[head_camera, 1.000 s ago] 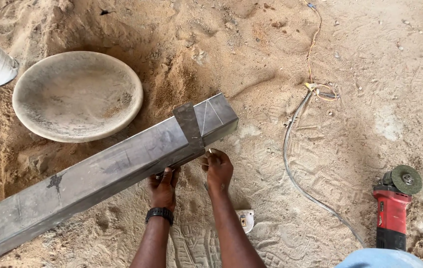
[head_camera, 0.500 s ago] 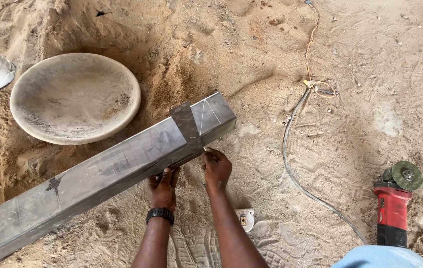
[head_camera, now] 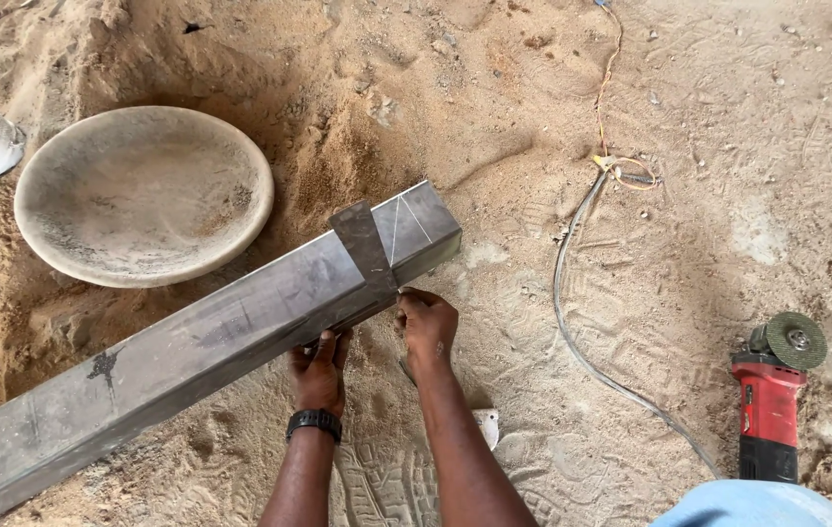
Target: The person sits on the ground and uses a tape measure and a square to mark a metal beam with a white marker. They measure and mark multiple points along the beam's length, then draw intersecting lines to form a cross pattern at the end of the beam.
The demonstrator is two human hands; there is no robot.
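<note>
a long grey metal square tube (head_camera: 191, 337) lay across the sandy ground (head_camera: 494, 117), and everything here is placed from it. the left hand (head_camera: 320, 366) was at the near side of the tube, fingers curled under its lower edge; how firmly it held, i cannot tell. a black watch (head_camera: 314, 422) sat on that wrist. the right hand (head_camera: 427, 327) was just beside, fingers pinched narrow at the bottom of a dark metal strip (head_camera: 365, 246) that wrapped over the tube near its right end. behind the tube lay a round shallow pan (head_camera: 144, 193). well to the right of the tube were a grey cable (head_camera: 587, 351) and a red angle grinder (head_camera: 773, 390).
</note>
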